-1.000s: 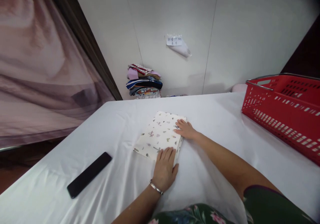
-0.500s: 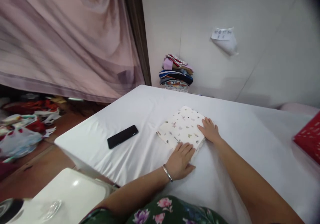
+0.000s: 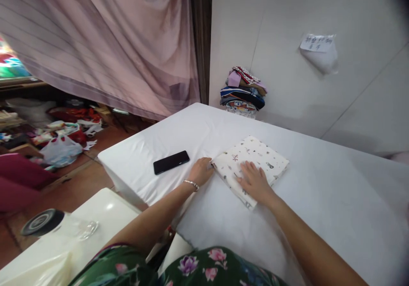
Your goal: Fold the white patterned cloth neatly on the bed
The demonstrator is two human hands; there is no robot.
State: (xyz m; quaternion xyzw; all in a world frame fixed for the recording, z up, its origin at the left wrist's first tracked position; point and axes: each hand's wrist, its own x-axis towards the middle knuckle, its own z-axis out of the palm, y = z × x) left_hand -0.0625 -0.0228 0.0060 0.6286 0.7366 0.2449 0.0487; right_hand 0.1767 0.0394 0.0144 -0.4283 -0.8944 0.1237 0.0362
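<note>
2 hands (image 3: 200,171) (image 3: 255,184) at folded printed cloth (image 3: 255,151), phone (image 3: 171,162) nearby

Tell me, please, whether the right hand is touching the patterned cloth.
Touching: the head view shows the right hand resting palm-down on the patterned cloth.

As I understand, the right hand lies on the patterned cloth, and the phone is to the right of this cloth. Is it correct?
One part is wrong: the head view shows the phone to the left of the patterned cloth. The right hand does lie on it.
</note>
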